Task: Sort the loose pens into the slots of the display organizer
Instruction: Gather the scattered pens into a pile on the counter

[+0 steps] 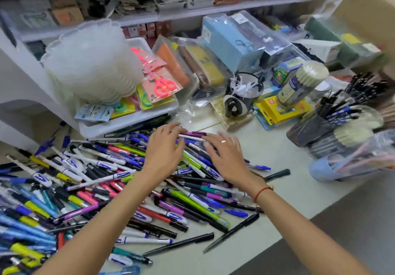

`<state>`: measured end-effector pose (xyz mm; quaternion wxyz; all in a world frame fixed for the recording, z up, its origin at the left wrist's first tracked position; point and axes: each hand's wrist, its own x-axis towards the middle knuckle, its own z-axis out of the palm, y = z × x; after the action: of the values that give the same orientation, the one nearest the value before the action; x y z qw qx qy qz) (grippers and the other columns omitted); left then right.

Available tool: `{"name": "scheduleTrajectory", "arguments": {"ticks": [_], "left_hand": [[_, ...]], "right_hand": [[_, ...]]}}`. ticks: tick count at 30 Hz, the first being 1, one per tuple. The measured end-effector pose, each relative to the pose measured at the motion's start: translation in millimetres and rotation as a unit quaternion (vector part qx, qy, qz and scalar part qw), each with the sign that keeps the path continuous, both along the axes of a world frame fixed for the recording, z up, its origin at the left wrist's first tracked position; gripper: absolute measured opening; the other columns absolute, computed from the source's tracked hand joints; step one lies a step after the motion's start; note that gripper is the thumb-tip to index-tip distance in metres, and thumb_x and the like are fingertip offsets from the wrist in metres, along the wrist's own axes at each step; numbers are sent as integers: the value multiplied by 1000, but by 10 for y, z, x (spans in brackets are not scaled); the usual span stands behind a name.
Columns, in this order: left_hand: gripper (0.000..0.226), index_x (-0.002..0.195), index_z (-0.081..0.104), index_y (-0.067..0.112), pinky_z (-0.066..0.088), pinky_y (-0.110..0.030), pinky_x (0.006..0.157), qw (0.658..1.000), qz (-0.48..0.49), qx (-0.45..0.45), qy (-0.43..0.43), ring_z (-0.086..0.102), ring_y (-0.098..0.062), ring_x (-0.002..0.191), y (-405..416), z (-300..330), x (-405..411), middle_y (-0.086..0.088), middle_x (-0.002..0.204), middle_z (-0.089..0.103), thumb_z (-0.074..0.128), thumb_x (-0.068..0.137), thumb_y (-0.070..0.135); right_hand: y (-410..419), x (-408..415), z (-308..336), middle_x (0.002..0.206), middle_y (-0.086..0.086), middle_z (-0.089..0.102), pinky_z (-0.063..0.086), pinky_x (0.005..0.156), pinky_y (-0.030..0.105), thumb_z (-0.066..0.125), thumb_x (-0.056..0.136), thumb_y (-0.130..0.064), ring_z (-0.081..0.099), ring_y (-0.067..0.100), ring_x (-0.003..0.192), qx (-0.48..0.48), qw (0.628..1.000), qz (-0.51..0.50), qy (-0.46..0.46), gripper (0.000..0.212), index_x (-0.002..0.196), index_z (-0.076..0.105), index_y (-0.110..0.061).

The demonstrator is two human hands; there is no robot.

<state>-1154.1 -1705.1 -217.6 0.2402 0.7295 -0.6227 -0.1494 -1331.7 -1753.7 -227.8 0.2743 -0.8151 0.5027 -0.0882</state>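
From the head camera, both hands reach over a heap of loose pens [119,180] covering the counter [267,159]. The left hand [164,152] hovers with fingers spread and relaxed, gripping nothing; the right hand [224,157] is likewise flat and open. A purple pen [195,134] lies at twelve o'clock, just beyond both sets of fingertips. Best to single out one pen and pinch its barrel rather than rake several. The pen holder [333,123], already crowded, stands well apart at three o'clock.
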Motion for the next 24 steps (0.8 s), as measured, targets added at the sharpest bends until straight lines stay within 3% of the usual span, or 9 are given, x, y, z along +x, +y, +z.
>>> {"name": "scheduleTrajectory", "arguments": {"ticks": [2, 4, 6, 8, 10, 13, 16, 20, 24], "left_hand": [[34, 132, 54, 22, 24, -37, 111, 996, -65, 49, -21, 33, -19, 136, -169, -32, -101, 2, 148, 40, 42, 100, 25], [40, 139, 47, 24, 22, -37, 114, 990, -106, 69, -64, 30, -19, 139, -311, -92, -220, 2, 152, 36, 39, 101, 33], [47, 144, 39, 28, 14, -43, 118, 981, -130, 109, -99, 23, -18, 143, -433, -166, -368, 4, 155, 29, 32, 101, 46], [52, 146, 34, 34, 6, -47, 119, 967, -155, 160, -122, 14, -19, 146, -508, -256, -516, 5, 158, 24, 27, 99, 56], [53, 145, 34, 38, 7, -47, 118, 958, -172, 179, -144, 12, -21, 146, -526, -330, -602, 2, 157, 24, 26, 97, 60], [59, 139, 43, 38, 15, -43, 116, 958, -186, 137, -169, 22, -22, 142, -460, -380, -581, 1, 150, 34, 18, 92, 64], [78, 133, 51, 35, 21, -41, 112, 962, -200, 98, -160, 33, -19, 135, -344, -361, -474, 5, 141, 46, 4, 78, 66], [75, 131, 53, 34, 25, -45, 111, 961, -204, 87, -164, 36, -19, 133, -197, -369, -226, 5, 138, 48, 7, 81, 65], [70, 132, 50, 36, 18, -42, 115, 962, -208, 87, -155, 29, -15, 140, -3, -355, -30, 8, 144, 43, 8, 85, 65]], "right_hand": [[87, -514, -2, 128, -5, 60, 22, 113, 41, 41, 100, -29, 43, 18, 128, -72, 994, -65, -47, 30, 119, 64, -24], [196, -1108, -52, 126, 0, 61, 33, 107, 38, 48, 97, -13, 48, 19, 123, -77, 985, -143, -53, 28, 116, 66, -21], [303, -1552, -119, 141, 3, 50, 29, 112, 35, 45, 99, -10, 38, 18, 134, -26, 976, -214, -27, 34, 129, 58, -19], [335, -1685, -209, 154, 2, 32, 15, 116, 30, 40, 102, -19, 22, 16, 144, 29, 965, -257, -31, 40, 142, 44, -18], [332, -1541, -295, 160, 0, 17, 4, 118, 31, 33, 104, -28, 8, 13, 147, 64, 955, -286, -46, 45, 148, 31, -19], [380, -1099, -400, 161, -2, 10, -7, 117, 32, 29, 103, -38, -1, 14, 148, 47, 935, -349, -33, 51, 150, 28, -19], [530, -657, -437, 161, 0, 11, -5, 120, 33, 30, 101, -45, -3, 15, 148, 20, 917, -394, -60, 57, 150, 29, -15], [694, -261, -446, 161, 4, 11, 0, 120, 34, 30, 101, -45, -5, 17, 148, 7, 911, -402, -87, 50, 143, 42, -21], [773, -55, -444, 161, 6, 9, -2, 119, 32, 29, 102, -44, -5, 18, 148, 11, 911, -401, -91, 50, 144, 41, -20]]}}
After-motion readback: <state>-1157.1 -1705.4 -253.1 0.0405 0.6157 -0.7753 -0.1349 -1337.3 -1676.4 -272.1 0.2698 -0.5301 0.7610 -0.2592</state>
